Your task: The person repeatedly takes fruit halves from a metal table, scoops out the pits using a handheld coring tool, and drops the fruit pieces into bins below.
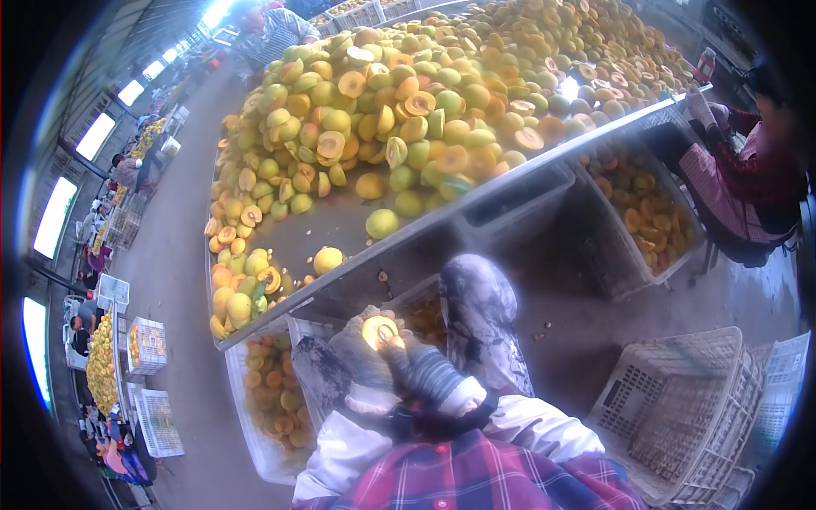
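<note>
A halved apricot (375, 327), its orange cut face turned up and a rounded stone hollow showing, sits in my left hand (353, 361). That hand wears a grey knit glove and its fingers wrap round the fruit. My right hand (432, 371), in a striped grey glove, is closed and presses against the fruit's lower right side. Whatever the right fingers grip is hidden. Both hands are above my lap, just short of the metal table edge. Whole and halved apricots (331, 144) lie heaped on the table (319, 225).
Below the table, a white crate (246, 416) at my left holds apricots, as does another crate (608, 246) at right. A white basket (680, 408) stands on the floor at my right. A seated co-worker (748, 170) is at the far right; other people work in the left background.
</note>
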Demonstrator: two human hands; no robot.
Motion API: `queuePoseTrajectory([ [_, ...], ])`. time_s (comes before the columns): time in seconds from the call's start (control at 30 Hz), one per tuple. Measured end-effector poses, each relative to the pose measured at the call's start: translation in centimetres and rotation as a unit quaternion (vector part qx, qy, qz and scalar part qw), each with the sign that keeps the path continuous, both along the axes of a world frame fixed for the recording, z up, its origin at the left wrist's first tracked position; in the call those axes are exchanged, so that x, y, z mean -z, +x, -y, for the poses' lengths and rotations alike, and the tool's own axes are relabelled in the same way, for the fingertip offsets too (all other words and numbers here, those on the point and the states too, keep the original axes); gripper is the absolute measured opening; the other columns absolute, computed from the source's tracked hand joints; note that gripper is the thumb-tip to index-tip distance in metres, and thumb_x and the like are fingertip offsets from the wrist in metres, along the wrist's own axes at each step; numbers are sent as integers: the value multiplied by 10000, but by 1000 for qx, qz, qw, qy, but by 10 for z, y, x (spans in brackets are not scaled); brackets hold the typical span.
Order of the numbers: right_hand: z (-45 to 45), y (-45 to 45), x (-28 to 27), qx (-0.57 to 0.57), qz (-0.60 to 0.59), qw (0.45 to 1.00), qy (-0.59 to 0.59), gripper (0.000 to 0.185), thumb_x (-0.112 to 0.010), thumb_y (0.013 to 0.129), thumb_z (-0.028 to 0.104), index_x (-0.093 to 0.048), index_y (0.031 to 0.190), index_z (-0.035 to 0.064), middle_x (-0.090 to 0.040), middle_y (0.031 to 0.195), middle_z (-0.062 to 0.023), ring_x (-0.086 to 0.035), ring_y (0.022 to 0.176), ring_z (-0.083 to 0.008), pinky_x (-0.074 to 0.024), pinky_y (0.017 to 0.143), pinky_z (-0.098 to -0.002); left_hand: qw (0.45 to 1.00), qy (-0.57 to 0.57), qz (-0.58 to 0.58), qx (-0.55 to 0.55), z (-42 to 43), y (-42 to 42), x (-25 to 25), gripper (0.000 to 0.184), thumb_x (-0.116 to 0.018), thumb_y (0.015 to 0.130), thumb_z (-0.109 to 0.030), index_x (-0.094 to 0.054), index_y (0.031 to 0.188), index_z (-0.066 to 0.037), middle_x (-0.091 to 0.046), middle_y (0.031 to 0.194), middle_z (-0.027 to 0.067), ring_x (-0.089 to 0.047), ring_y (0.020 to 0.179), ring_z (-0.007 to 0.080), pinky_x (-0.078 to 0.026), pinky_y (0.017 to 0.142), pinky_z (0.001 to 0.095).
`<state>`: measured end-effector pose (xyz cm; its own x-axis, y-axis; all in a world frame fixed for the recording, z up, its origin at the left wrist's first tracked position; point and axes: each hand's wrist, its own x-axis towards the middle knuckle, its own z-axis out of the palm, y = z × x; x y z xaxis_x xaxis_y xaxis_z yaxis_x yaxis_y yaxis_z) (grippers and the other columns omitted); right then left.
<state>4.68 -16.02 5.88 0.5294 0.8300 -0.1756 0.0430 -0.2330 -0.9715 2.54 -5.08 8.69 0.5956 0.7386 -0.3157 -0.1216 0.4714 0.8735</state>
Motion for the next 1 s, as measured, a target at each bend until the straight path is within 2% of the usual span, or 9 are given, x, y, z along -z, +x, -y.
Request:
queuePoseTrajectory([
  [0.03, -3, -2, 13, 21, 53, 998, 33, 925, -731, 729, 268, -233, 1425, -83, -365, 1321, -372, -510, 1116, -494, -433, 962, -484, 986, -120, -114, 25, -4, 5, -14, 201, -570, 882, -178, -592, 932, 16, -624, 845, 147, -634, 776, 250, -542, 682, 348],
  [0.3, 2, 23, 13, 3, 196, 977, 88, 872, -688, 776, 264, -228, 1421, -100, -394, 1324, -374, -447, 1223, -485, -371, 1048, -464, 987, -116, -103, 34, -7, 18, 24, 286, -564, 874, -278, -609, 918, 1, -618, 804, 112, -604, 699, 221, -523, 650, 324],
  [0.37, 1, 27, 11, -15, 33, 999, 38, 863, -667, 792, 245, -206, 1434, -101, -386, 1345, -365, -430, 1250, -470, -348, 1074, -455, 981, -147, -123, 31, -9, 19, 33, 296, -552, 874, -290, -610, 924, -4, -618, 804, 107, -595, 690, 221, -519, 644, 322],
  [0.6, -4, 28, 28, -60, -92, 993, 38, 822, -627, 828, 229, -192, 1447, -92, -417, 1323, -356, -456, 1229, -453, -364, 1064, -446, 984, -133, -120, 26, -10, 16, 37, 337, -515, 879, -328, -604, 963, -13, -624, 830, 107, -594, 729, 232, -513, 670, 324],
  [0.67, -6, 23, 26, 29, -105, 994, 3, 474, -432, 1015, 417, -624, 1125, -2, -672, 962, -120, -592, 943, -211, -437, 844, -319, 980, -153, -111, 70, -15, 11, 36, 348, -502, 886, -333, -605, 973, -12, -628, 838, 114, -597, 738, 234, -514, 675, 324],
  [0.77, -1, 15, 25, 34, -182, 982, 28, 453, -475, 1002, 418, -656, 1066, 7, -679, 900, -96, -607, 889, -187, -446, 799, -311, 988, -82, -50, 122, -13, -1, 34, 366, -484, 902, -350, -608, 974, -14, -637, 859, 135, -613, 775, 231, -520, 689, 329],
  [0.83, 3, 16, 24, 13, -190, 981, 36, 447, -484, 999, 417, -661, 1063, 12, -678, 886, -82, -604, 871, -177, -449, 795, -311, 890, 416, -91, 160, 0, -4, 3, 376, -510, 887, -356, -615, 978, -6, -650, 875, 140, -627, 796, 233, -523, 718, 320],
  [0.93, 7, 18, 15, -11, -193, 980, 39, 437, -496, 997, 416, -669, 1064, 20, -672, 875, -57, -598, 857, -158, -454, 797, -307, 890, 295, -26, 346, -26, -9, -2, 386, -544, 860, -359, -624, 962, 4, -661, 872, 131, -637, 780, 223, -521, 732, 305],
  [1.0, 11, 21, -2, -9, -194, 980, 45, 471, -489, 992, 448, -654, 1116, 24, -667, 906, -41, -601, 887, -148, -462, 821, -291, 865, 396, 25, 307, -34, -10, 23, 316, -572, 881, -301, -612, 955, 3, -654, 846, 126, -632, 746, 215, -522, 695, 299],
])
